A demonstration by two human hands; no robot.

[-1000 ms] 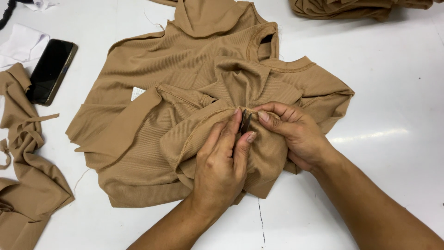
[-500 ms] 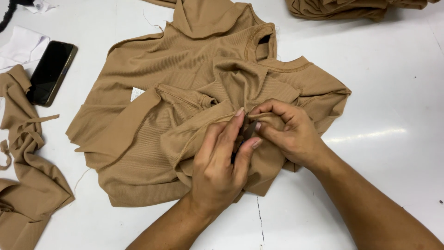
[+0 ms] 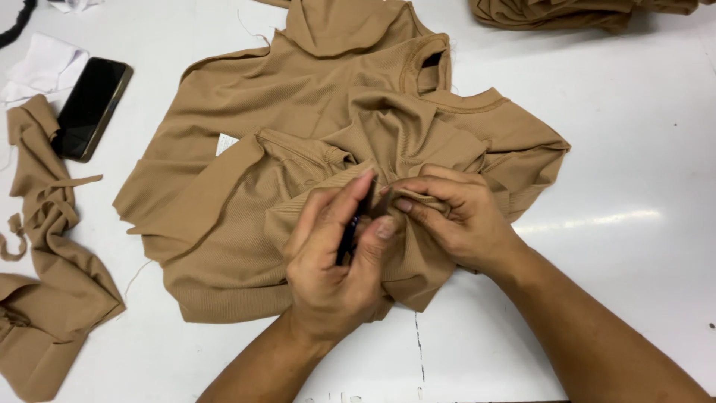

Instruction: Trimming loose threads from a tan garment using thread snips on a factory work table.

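My left hand point(image 3: 335, 261) is closed on a small dark tool point(image 3: 349, 237), its tip at a bunched fold of the tan ribbed garment point(image 3: 298, 127). My right hand point(image 3: 455, 220), just right of the left, pinches that fold shut. The garment lies crumpled mid-bench point(image 3: 634, 149), neckline away from me. Against half a second ago, my left fingers have curled tighter and the tool shows more plainly. Left of the garment: tan fabric scraps point(image 3: 45, 283), then a dark phone point(image 3: 91, 108). Beyond it: folded tan pieces point(image 3: 567, 11).
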